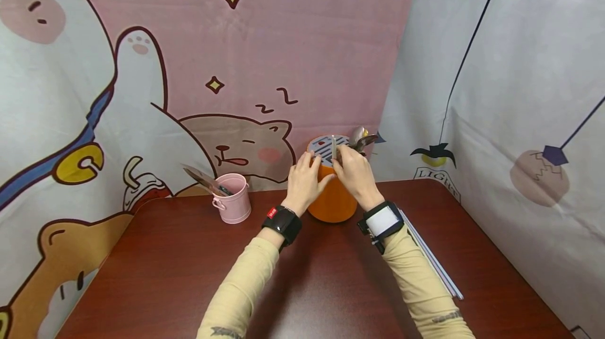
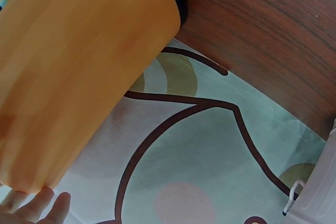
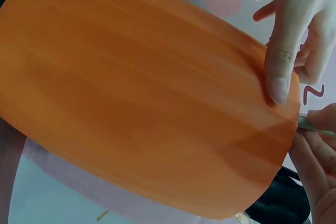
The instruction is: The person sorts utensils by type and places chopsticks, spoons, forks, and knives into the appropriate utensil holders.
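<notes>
An orange cylindrical holder [image 1: 333, 197] with a grey slotted top [image 1: 321, 145] stands at the back of the table. My left hand [image 1: 303, 178] rests at its left upper rim, fingers spread and thumb against the orange side [image 3: 157, 87]. At the right of the top, my right hand [image 1: 356, 173] pinches a thin, pale, upright strip [image 1: 334, 145] between thumb and fingers. In the right wrist view this strip [image 3: 315, 126] sits at the holder's rim; its kind is unclear. Shiny and dark utensil ends [image 1: 363, 140] stick out behind the right hand.
Left of the holder stands a small pink bucket [image 1: 235, 207] with pointed blades [image 1: 203, 178] leaning out of it. Several thin pale rods [image 1: 432, 255] lie on the brown table [image 1: 189, 276] beside my right forearm. A printed cloth [image 1: 307, 39] hangs behind the table.
</notes>
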The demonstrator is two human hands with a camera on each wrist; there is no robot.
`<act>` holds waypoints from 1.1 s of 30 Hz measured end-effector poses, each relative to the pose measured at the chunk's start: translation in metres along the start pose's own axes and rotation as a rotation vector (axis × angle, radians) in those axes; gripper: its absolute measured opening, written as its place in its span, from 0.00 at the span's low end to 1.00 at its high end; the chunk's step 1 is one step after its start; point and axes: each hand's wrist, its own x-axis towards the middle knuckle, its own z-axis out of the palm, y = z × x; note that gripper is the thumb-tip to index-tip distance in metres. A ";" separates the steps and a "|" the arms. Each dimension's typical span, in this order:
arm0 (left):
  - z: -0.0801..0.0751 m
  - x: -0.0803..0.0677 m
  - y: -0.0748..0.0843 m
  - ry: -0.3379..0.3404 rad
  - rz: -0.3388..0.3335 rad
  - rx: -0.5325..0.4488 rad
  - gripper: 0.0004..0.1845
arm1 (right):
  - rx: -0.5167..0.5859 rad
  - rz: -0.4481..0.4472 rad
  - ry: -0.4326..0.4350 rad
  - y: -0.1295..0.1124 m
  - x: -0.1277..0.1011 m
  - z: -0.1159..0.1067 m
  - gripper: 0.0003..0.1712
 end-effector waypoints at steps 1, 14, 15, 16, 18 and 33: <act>0.000 0.000 0.000 0.001 0.000 0.000 0.35 | 0.005 0.002 -0.001 0.000 0.000 0.000 0.12; 0.002 0.000 0.000 0.017 0.006 0.002 0.34 | 0.016 -0.052 0.103 -0.001 -0.011 -0.012 0.16; 0.002 0.000 0.000 0.019 0.007 0.003 0.34 | 0.017 -0.057 0.113 -0.001 -0.012 -0.015 0.15; 0.002 0.000 0.000 0.020 0.008 0.001 0.34 | 0.019 -0.058 0.121 -0.001 -0.014 -0.018 0.15; 0.002 0.000 0.000 0.017 0.007 -0.002 0.34 | 0.024 -0.061 0.132 0.000 -0.017 -0.024 0.15; 0.000 0.000 -0.001 0.004 0.010 -0.022 0.34 | 0.016 0.095 0.086 0.038 -0.058 -0.059 0.12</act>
